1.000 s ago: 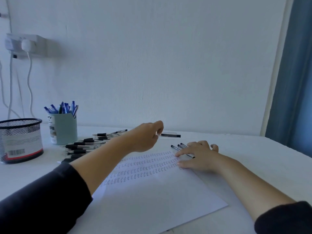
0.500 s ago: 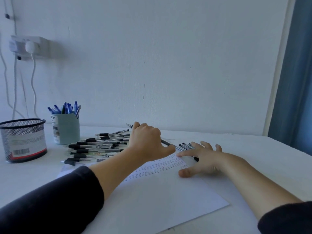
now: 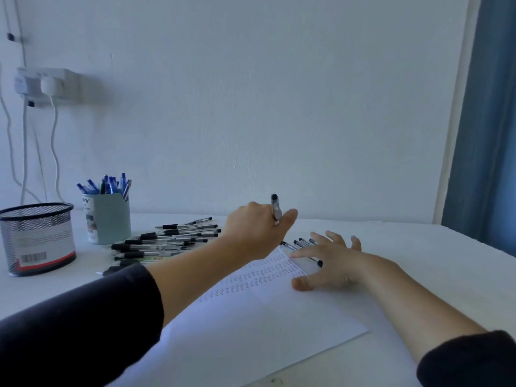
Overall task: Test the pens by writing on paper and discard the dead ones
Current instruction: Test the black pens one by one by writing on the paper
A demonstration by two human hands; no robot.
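- Sheet of paper (image 3: 251, 325) lies on the counter (image 3: 418, 247), rows of handwriting at its far end.
- Right hand (image 3: 329, 261) flat, fingers spread, pressing the paper's far corner.
- Left hand (image 3: 257, 230) grips a black pen (image 3: 275, 208) upright above the paper.
- Pile of black pens (image 3: 167, 241) beyond, left.

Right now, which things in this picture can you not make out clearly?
Head view only:
- Tip of the pen: hidden behind the left hand that grips it.
- Writing on the paper: too small to read.
- Pens near the right hand: partly covered by its fingers.
- Inside of the mesh basket: hidden by its wall.
- Label on the pen cup: too small to read.
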